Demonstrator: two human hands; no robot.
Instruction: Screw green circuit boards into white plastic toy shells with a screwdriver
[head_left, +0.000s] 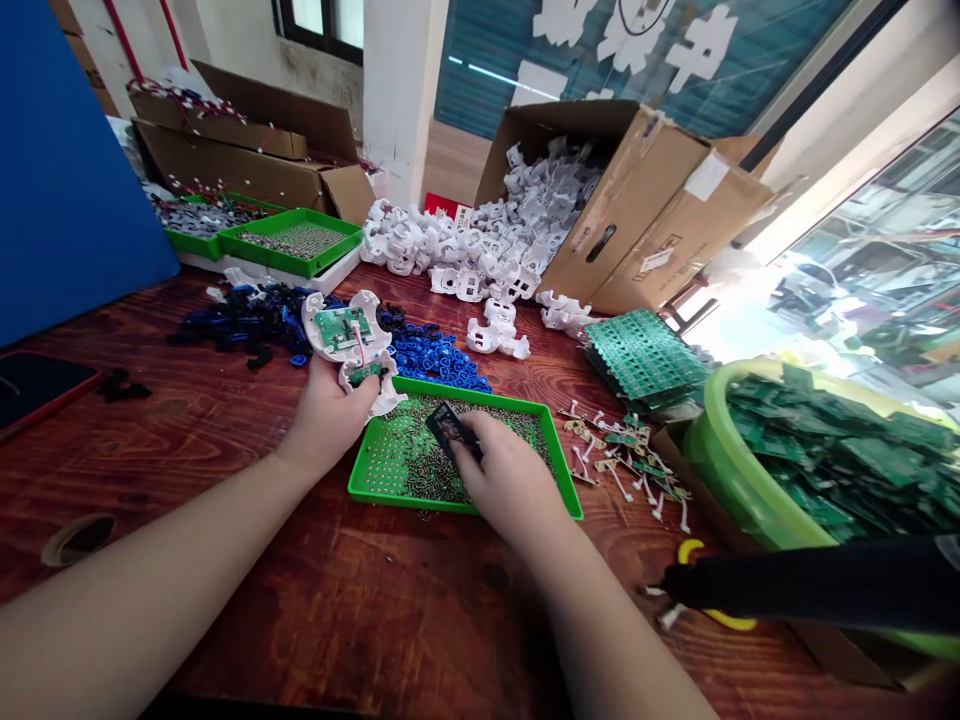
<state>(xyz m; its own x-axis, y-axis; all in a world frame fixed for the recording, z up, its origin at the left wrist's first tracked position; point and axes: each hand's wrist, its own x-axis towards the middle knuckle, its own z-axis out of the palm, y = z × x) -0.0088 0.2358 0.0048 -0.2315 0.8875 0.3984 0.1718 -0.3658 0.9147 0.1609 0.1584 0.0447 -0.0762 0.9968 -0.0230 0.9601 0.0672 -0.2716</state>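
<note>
My left hand [336, 408] is closed around a white plastic shell [311, 325] that has green circuit boards [341, 328] fitted in it and wires between them. My right hand [504, 468] pinches a flat black card-like piece [448, 428] just above a green tray [566, 470]. Many small metal screws [431, 475] lie in that tray, spread over its perforated bottom. The shell hangs over the tray's far left corner. Behind the tray sit blue plastic rings [431, 360] in a heap.
White shells [480, 240] spill from a cardboard box [622, 220] at the back. Stacked green circuit panels [645, 355], wired small boards [622, 450] and a green tub [712, 480] of boards stand right. A black tool [810, 580] juts in front. A phone [45, 385] lies left.
</note>
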